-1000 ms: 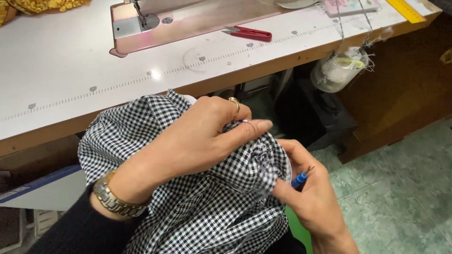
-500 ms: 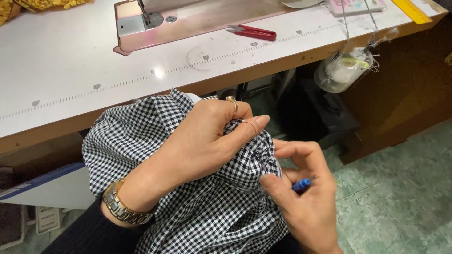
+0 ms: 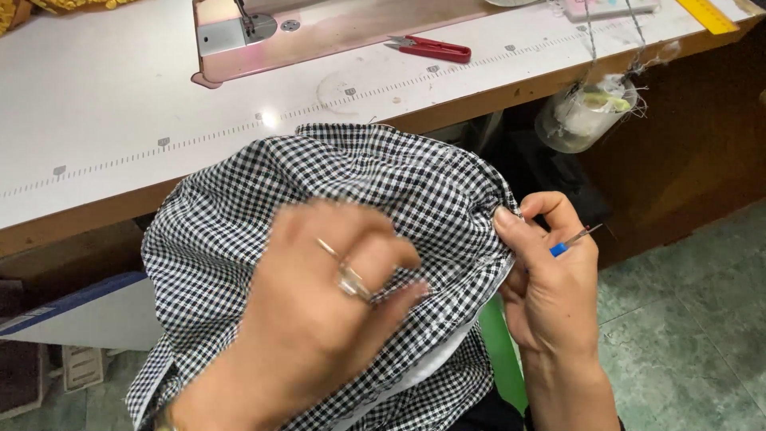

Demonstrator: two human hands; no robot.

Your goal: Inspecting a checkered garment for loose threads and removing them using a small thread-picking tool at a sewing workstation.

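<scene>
A black-and-white checked garment (image 3: pixel 375 179) lies bunched in my lap below the table's edge. My left hand (image 3: pixel 319 319), wearing a ring, presses on top of the cloth with its fingers curled over a fold. My right hand (image 3: pixel 550 279) pinches the garment's gathered right edge with thumb and forefinger. In the same hand sits a small blue-handled tool (image 3: pixel 570 242) with a thin metal tip sticking out to the right.
A white sewing table (image 3: pixel 96 104) with ruler marks spans the top. On it are a sewing machine base (image 3: pixel 319 32) and red thread snips (image 3: pixel 435 49). A clear bag of scraps (image 3: pixel 586 112) hangs at the table's right edge. Green tiled floor lies at the right.
My left hand slid down and toward me over the cloth, baring more of the garment's top. My right hand rose to the cloth's right edge, and the view moved closer.
</scene>
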